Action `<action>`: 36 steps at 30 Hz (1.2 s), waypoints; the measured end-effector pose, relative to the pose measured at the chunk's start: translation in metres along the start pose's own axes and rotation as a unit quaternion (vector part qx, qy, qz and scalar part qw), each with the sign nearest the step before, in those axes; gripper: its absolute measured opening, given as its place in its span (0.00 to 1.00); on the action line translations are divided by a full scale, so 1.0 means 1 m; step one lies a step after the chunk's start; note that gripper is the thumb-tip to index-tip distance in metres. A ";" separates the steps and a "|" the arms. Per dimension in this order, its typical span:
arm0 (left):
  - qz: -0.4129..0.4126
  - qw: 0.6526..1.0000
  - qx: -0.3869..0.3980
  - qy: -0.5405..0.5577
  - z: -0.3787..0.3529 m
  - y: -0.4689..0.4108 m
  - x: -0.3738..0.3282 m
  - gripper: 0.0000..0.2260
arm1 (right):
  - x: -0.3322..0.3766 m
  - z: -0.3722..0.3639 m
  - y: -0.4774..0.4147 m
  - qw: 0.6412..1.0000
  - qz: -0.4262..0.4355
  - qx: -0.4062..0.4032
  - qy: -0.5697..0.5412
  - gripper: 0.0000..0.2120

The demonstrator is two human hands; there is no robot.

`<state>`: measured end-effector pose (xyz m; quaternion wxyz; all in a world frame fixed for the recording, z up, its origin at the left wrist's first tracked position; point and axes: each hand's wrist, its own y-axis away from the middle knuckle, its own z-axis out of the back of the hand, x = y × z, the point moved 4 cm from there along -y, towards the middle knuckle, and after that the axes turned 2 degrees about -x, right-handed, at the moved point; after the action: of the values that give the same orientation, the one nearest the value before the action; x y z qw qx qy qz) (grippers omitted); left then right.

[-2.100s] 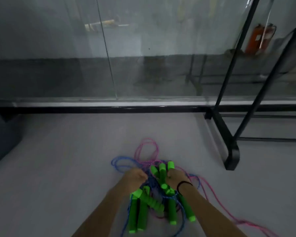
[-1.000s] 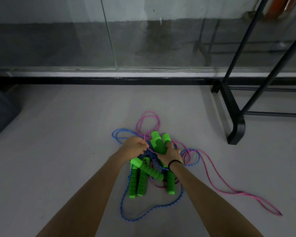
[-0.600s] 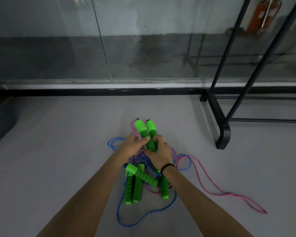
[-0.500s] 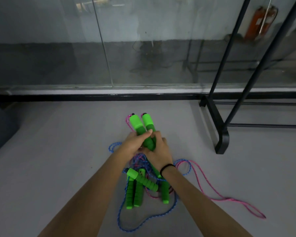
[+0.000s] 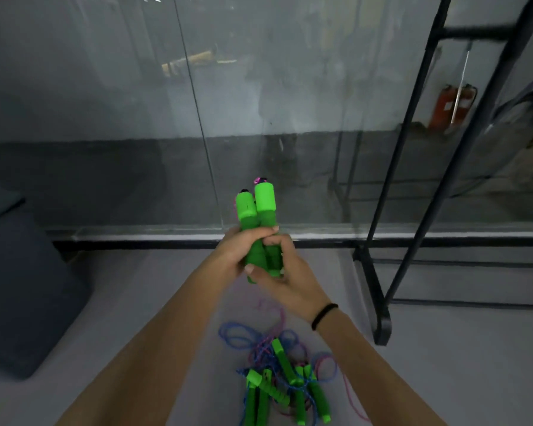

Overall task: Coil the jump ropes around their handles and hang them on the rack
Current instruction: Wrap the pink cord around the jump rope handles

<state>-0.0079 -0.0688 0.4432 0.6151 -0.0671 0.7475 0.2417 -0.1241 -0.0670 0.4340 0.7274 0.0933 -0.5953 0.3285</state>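
Observation:
Two green jump rope handles (image 5: 257, 210) stand side by side, upright, lifted well above the floor. My left hand (image 5: 234, 252) grips them from the left, and my right hand (image 5: 285, 272) holds their lower ends from the right. A faint pink rope (image 5: 265, 305) trails down from them. On the floor below lies a tangled pile of several more green handles (image 5: 282, 392) with blue and pink ropes (image 5: 246, 336). The black rack (image 5: 379, 302) stands to the right.
A glass wall (image 5: 197, 118) with a black floor rail runs across in front of me. A dark cushion-like block (image 5: 22, 290) sits on the floor at the left. Red fire extinguishers (image 5: 453, 106) show behind the glass at right.
Both hands have lifted the pair of green handles up from the pile on the floor. The pink rope has risen with them. The view has tilted upward.

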 end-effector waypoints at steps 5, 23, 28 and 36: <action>-0.044 0.997 0.033 -0.057 -0.015 0.067 -0.164 0.02 | 0.150 0.045 -0.030 0.996 -0.003 -0.017 -0.082 0.13; -0.192 0.941 0.190 -0.203 -0.066 0.268 -0.498 0.13 | 0.539 0.189 -0.122 0.968 0.203 -0.111 -0.093 0.22; -0.170 0.949 0.200 -0.175 -0.064 0.272 -0.520 0.16 | 0.563 0.184 -0.135 0.961 0.207 -0.037 -0.177 0.17; -0.191 0.950 0.180 -0.171 -0.065 0.275 -0.543 0.05 | 0.589 0.189 -0.142 0.951 0.239 -0.065 -0.186 0.12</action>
<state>-0.0480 0.0357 1.0448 0.7701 -0.0542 0.6355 -0.0106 -0.1479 -0.0591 1.0681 0.5083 -0.0402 -0.7451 0.4299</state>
